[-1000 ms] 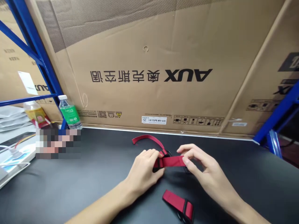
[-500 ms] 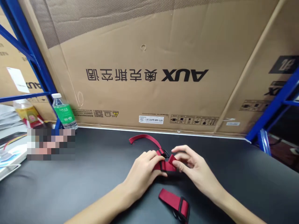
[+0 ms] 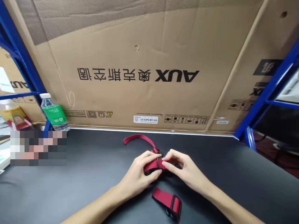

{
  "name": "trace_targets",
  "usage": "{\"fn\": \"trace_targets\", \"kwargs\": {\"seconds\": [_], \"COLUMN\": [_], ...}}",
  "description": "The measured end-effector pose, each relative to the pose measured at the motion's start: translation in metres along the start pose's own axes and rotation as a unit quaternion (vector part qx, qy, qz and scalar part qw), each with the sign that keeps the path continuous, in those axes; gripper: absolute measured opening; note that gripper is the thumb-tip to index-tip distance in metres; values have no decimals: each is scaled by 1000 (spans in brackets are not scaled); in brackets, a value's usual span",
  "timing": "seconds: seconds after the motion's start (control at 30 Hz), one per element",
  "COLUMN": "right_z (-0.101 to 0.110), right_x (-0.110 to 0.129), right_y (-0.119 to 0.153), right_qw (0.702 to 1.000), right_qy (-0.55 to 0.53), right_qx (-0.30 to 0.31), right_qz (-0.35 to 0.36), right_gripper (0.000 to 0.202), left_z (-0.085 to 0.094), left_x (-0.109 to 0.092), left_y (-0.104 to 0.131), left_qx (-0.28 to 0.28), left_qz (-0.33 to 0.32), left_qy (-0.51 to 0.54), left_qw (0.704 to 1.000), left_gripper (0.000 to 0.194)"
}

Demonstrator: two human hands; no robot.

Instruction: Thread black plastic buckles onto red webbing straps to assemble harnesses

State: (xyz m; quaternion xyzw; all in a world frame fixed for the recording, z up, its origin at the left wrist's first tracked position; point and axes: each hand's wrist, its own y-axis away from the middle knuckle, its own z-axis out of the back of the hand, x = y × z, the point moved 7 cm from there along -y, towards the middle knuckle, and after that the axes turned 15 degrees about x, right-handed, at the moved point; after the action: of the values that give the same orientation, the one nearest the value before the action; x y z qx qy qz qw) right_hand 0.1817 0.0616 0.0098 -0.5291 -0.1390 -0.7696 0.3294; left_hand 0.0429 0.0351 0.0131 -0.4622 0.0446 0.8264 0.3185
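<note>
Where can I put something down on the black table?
The black table is bare between the green-labelled bottle and the left hand, and between the right hand and the right blue post. It's crowded in the middle: both hands hold a red strap, and a second red strap lies between the forearms. Pixelation hides part of the left side.
</note>
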Motion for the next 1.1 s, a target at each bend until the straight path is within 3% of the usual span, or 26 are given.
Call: {"fn": "trace_targets", "kwargs": {"seconds": [0.23, 0.4, 0.6, 0.87, 1.0, 1.1], "right_z": [-1, -5, 2, -6, -4, 2], "right_x": [-3, -5, -2, -13, -10, -7], "right_y": [-1, -2, 0, -2, -2, -1], "right_qw": [1000, 997, 998, 990, 994, 996], "right_qy": [-18, -77, -59, -139, -112, -83], "right_qx": [8, 0, -24, 1, -1, -17], "right_qz": [0, 12, 26, -14, -12, -3], "right_gripper": [30, 33, 30, 39, 38, 35], "left_z": [-7, -11, -9, -10, -9, -5], "left_x": [6, -3, -13, -13, -11, -11], "left_y": [1, 3, 3, 1, 3, 6], "left_qx": [49, 66, 50, 44, 30, -4], "left_qz": [-18, -37, -25, -15, -14, -20], "left_qy": [-96, -156, -196, -254, -231, -177], "left_qw": [994, 985, 979, 966, 972, 984], "left_gripper": [49, 49, 47, 42, 44, 36]}}
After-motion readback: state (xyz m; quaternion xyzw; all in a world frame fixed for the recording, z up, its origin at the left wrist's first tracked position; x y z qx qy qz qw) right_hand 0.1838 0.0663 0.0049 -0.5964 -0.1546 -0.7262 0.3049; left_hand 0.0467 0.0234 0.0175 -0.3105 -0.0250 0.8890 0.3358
